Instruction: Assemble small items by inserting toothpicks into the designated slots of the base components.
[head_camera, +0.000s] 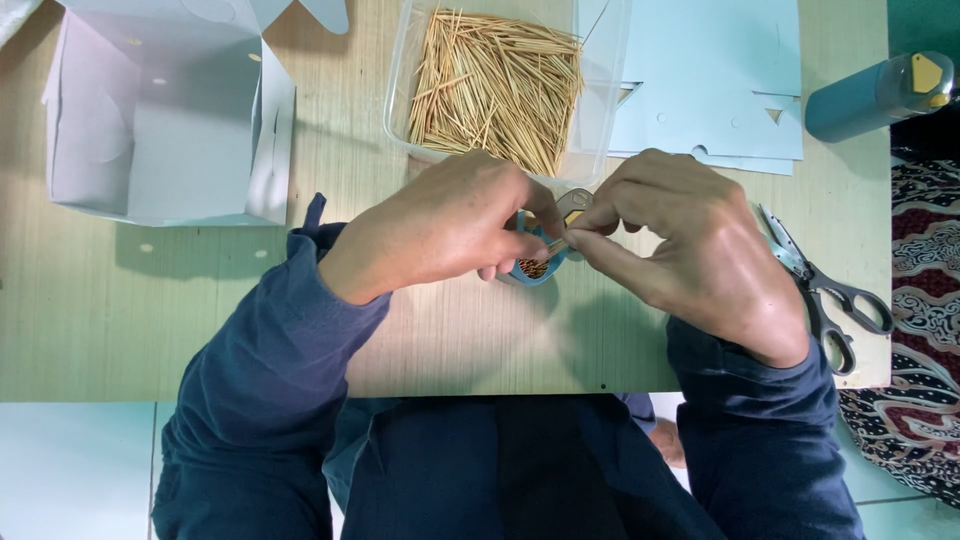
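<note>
I see my left hand (440, 228) wrapped around a small blue container (535, 268) at mid-table — brownish toothpick tips show inside it. My right hand (690, 245) pinches a thin bundle of toothpicks (557, 245) at its mouth, fingers narrow. Just beyond, a clear plastic tub (600, 90) holds a loose heap of toothpicks (495, 85). Scissors (825, 290) lie to the right.

A: What is the work surface?
B: A pale wooden table (120, 320).
A: What rests on it?
B: An open white box (160, 120), a clear tub of toothpicks (500, 85), flat card sheets (710, 80), scissors (825, 290), a blue bottle (870, 97) on its side.
</note>
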